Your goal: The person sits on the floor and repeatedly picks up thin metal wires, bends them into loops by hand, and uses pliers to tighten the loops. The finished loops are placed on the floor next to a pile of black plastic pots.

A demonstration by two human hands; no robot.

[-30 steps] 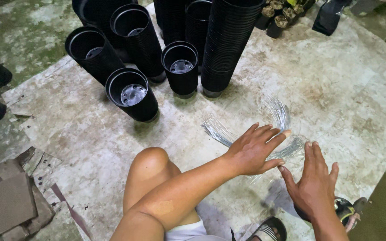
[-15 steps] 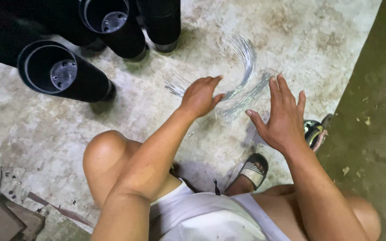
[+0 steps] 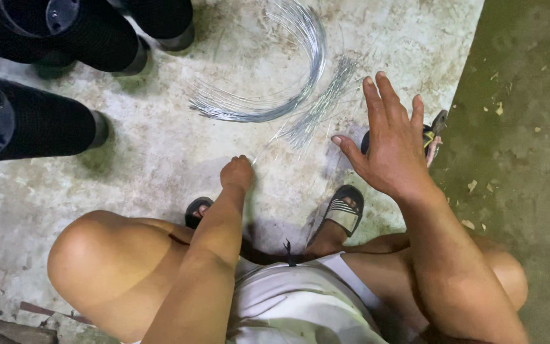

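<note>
At far left, stacks of black ribbed plastic nursery pots (image 3: 30, 124) lie and stand on the pale stained concrete floor (image 3: 154, 159). The one facing the camera shows only its grey perforated base; what else the pots hold cannot be told.

Next comes the curved bundle of thin silvery wire strands (image 3: 275, 95), fanned in an arc on the floor, with a looser straight sheaf (image 3: 316, 114) trailing towards the person's feet.

The left hand (image 3: 237, 173) is down near the lower tips of those strands, its fingers curled and pressed together as if pinching a single wire; the strand itself is too fine to confirm. To lift one wire cleanly, it seems wise to pull along its length, away from the bundle, so the neighbours do not snag.

Further right, the right hand (image 3: 389, 143) hovers above the floor, fingers spread and holding nothing. Just behind it lies a small dark-handled tool (image 3: 435, 127), partly hidden.
</note>
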